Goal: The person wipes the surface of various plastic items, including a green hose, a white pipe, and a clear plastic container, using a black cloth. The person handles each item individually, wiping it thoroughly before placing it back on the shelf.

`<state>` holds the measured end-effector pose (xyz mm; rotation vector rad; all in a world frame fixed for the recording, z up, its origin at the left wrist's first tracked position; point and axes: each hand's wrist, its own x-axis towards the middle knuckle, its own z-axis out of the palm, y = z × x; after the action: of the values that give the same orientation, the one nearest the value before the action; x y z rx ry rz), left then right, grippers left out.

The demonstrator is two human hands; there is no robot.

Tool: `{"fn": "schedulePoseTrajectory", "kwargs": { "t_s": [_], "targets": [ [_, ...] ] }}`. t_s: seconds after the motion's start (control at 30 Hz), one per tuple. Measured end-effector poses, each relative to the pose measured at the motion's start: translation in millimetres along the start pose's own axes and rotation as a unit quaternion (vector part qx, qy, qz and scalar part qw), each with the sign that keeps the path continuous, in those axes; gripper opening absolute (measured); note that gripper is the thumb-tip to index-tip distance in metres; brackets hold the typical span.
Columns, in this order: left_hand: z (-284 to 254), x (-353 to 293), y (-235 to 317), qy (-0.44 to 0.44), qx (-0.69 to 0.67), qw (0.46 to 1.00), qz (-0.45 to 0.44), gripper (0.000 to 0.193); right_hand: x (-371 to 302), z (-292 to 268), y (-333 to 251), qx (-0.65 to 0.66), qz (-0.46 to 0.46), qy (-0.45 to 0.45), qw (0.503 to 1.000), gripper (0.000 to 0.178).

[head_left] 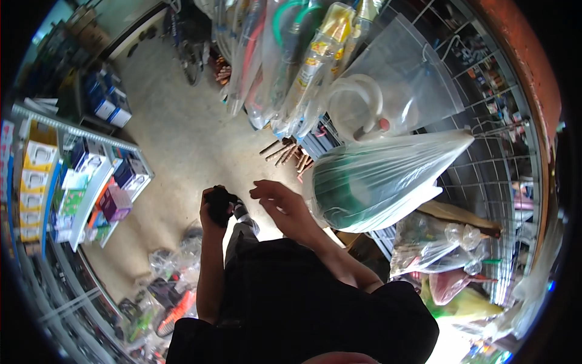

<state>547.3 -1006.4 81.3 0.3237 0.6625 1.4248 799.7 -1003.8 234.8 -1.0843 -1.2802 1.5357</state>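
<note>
My left hand (208, 217) is closed around a small black bundled thing (219, 201), held in front of my body above the floor. Its kind cannot be made out; it looks soft and dark. My right hand (282, 205) is raised a short way to the right of it, palm turned inward, with curved fingers apart and nothing visible between them. Close by on the right hangs a clear plastic bag (376, 182) with something green inside. One of my shoes (245, 212) shows below, between the hands.
Wire grid racking (485, 142) on the right carries bagged goods, including a coiled white hose (357, 100). Boxed goods stand on a metal shelf (88, 212) at left. Plastic-wrapped items (176, 303) lie low at lower left. A bicycle (188, 57) stands far back on the concrete floor (163, 127).
</note>
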Motion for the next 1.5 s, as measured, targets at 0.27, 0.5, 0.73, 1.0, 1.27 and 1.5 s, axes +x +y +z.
{"fn": "schedulePoseTrajectory", "kwargs": {
  "t_s": [0.27, 0.5, 0.73, 1.0, 1.27, 1.5],
  "targets": [
    [2, 68, 38, -0.040, -0.039, 0.993, -0.106, 0.036, 18, -107, -183, -0.401, -0.169, 0.597, 0.674, 0.061],
    [13, 95, 39, -0.110, 0.011, 0.978, -0.178, 0.040, 32, -164, -196, -0.557, -0.164, 0.627, 0.519, 0.038],
    [-9, 98, 39, -0.129, 0.010, 0.965, -0.226, 0.040, 40, -134, -235, -0.433, -0.303, 0.635, 0.563, 0.023],
    [15, 107, 70, -0.202, 0.024, 0.938, -0.280, 0.053, 35, -44, -225, -0.320, -0.342, 0.525, 0.711, 0.013],
    [119, 92, 99, -0.284, 0.355, 0.890, -0.039, 0.109, 43, 68, -124, -0.302, -0.285, 0.257, 0.873, 0.027],
    [99, 108, 128, -0.248, 0.541, 0.799, -0.082, 0.025, 43, 59, -56, -0.100, -0.184, 0.164, 0.964, 0.026]
  ]
}}
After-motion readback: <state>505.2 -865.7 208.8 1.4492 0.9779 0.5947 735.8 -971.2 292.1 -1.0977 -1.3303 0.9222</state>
